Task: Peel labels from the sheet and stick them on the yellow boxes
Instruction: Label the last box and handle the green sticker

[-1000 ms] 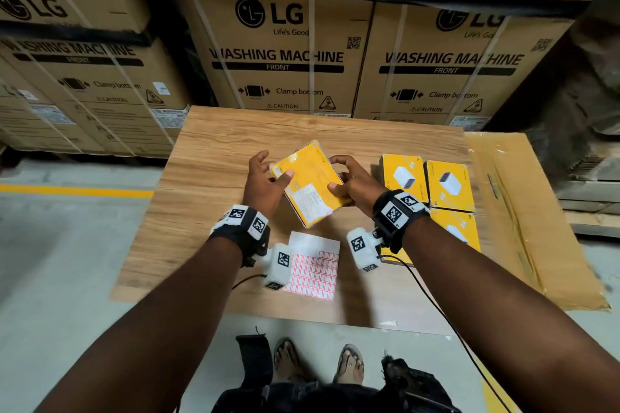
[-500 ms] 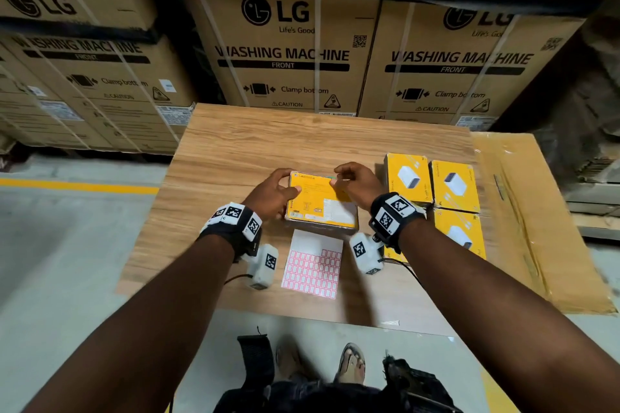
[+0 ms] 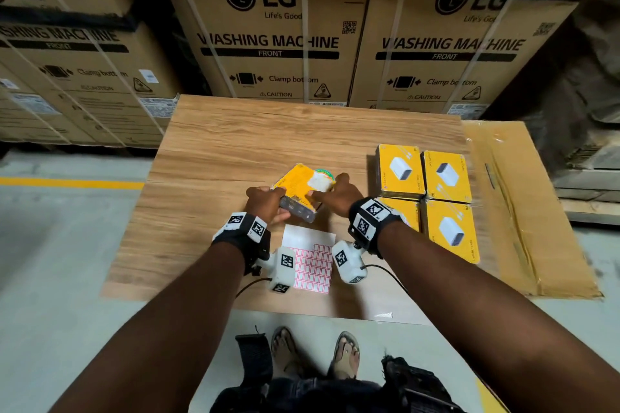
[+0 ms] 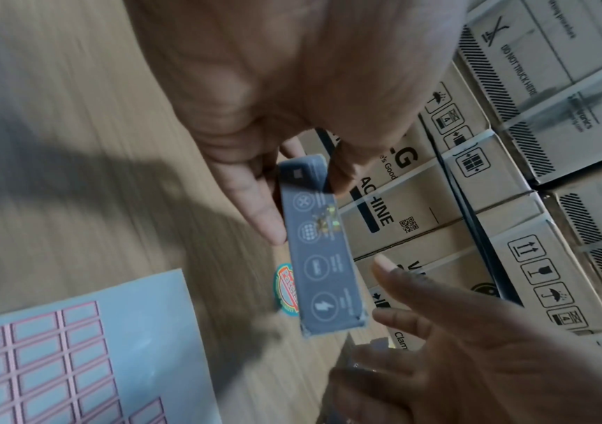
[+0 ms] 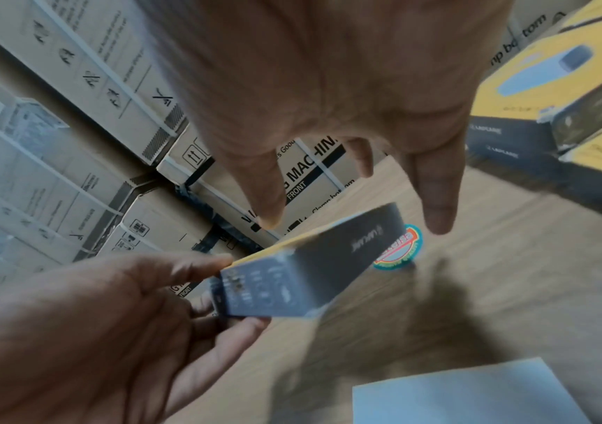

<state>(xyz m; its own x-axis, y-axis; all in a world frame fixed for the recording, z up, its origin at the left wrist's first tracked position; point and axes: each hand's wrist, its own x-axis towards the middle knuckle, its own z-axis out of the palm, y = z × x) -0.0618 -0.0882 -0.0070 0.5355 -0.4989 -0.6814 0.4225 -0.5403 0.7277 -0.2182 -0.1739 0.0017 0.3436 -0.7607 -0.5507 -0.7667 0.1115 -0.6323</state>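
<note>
Stacked washing-machine cartons [image 3: 268, 43] back a wooden table [image 3: 235, 144] where the left hand [image 3: 265, 203] pinches a tilted yellow box [image 3: 302, 186] above the label sheet [image 3: 312, 258], while the right hand [image 3: 339, 194], fingers loosely spread, barely steadies it, so it may slip.

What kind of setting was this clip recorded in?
Probably a warehouse or appliance stockroom: strapped LG washing machine cartons are stacked behind a wooden board used as a worktable, above a concrete floor with a yellow line.

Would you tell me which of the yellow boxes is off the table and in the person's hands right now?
It is the tilted yellow box in the middle, gripped by the left hand, fingers of the right hand at its other end. The four stacked boxes lie flat at the right.
</note>
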